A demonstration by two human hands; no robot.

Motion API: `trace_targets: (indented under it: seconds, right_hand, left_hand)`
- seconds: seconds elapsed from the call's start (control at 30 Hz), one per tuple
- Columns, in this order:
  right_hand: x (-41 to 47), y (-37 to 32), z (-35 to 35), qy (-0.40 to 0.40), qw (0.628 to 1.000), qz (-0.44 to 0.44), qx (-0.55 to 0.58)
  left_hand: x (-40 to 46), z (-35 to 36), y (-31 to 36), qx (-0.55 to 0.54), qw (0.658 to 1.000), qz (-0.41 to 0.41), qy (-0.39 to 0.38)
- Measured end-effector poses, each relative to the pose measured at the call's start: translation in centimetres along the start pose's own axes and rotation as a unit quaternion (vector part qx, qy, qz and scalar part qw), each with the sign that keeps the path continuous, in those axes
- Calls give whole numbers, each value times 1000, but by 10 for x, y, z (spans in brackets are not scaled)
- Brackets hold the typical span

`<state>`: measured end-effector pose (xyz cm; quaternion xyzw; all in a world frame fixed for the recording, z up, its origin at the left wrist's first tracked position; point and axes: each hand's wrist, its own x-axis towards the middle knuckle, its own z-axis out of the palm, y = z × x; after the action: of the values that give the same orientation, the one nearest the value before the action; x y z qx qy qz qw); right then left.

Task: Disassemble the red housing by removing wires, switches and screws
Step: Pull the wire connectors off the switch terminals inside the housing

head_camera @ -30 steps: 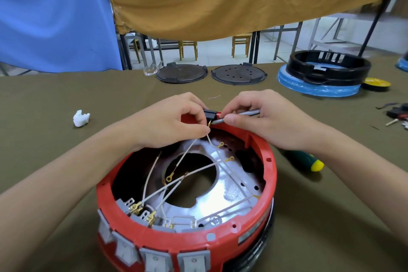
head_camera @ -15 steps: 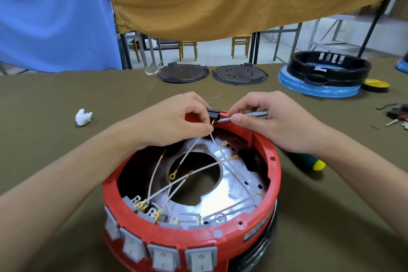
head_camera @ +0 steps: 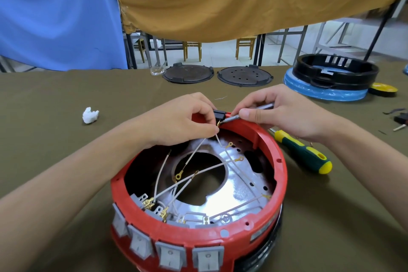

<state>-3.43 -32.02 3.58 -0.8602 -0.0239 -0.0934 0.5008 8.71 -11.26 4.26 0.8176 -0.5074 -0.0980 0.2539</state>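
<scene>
The round red housing (head_camera: pixel 240 240) stands on the table in front of me, open side up. Several grey rocker switches (head_camera: pixel 172 255) line its near wall. White wires (head_camera: pixel 205 171) with brass ring terminals cross its shiny metal floor. On the far rim sits a small black connector block (head_camera: pixel 219 114). My left hand (head_camera: pixel 181 121) pinches that block and a wire just below it. My right hand (head_camera: pixel 280 112) grips a thin metal tool shaft (head_camera: pixel 234 117), its tip at the block's terminal.
A green and yellow screwdriver (head_camera: pixel 302 151) lies right of the housing under my right wrist. A white wad (head_camera: pixel 90 115) lies at the left. Two dark round lids (head_camera: pixel 187 74) sit at the far edge. A black ring on a blue base (head_camera: pixel 331 77) stands far right.
The view has shifted slightly, so the housing sits a little further right in the frame. Both hands stay at the black block on the far rim with the same hold.
</scene>
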Motion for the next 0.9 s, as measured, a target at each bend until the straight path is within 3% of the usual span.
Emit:
trace_targets:
  seconds: [0.33,0.53,0.9]
  right_hand:
    - [4,-3,-6,-34,999,8,-13]
    - [-2,-7,6,10,990,-50,-132]
    - [-12,-3,2,9,1000,4,30]
  left_hand:
    - [-1,0,0,1,1000,0,-1]
    - [-1,-1,-1,5,1000,4,-5]
    - [0,1,-2,-19,1000,1,0]
